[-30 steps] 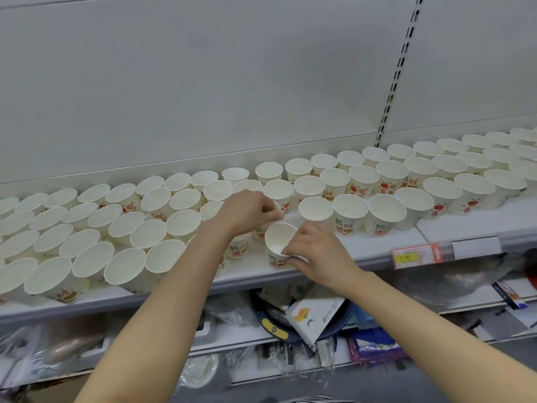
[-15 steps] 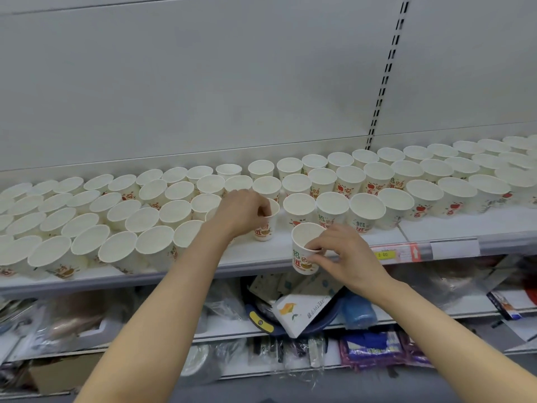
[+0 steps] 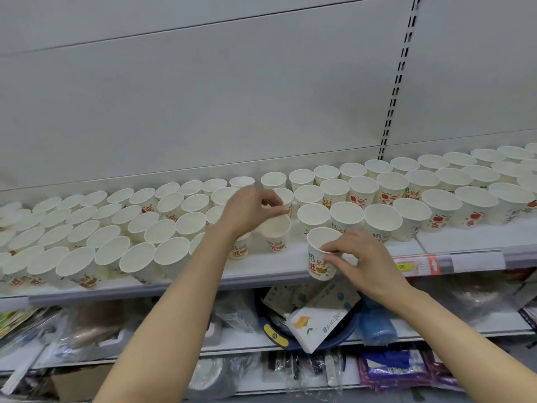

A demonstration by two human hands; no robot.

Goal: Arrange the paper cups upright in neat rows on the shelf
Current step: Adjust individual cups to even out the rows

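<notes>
a shop: price tag (image 3: 414,264) on shelf (image 3: 261,276) edge, packaged goods (image 3: 389,370) below.

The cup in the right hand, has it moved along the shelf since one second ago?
Yes. The cup went right, toward the price tag, to the shelf's front edge.

Lighting: even, diffuse, fairly bright, cast from above and in front; no hard glare is seen. Shadows: soft, faint, gathered beneath the upper shelf (image 3: 261,279) edge, where the lower goods are dimmed. Distortion: wide-angle bending is noted at the edges. Sharpness: overall softness; the paper cups (image 3: 87,237) at far left are smeared, and the price label (image 3: 412,264) is blurred.
</notes>
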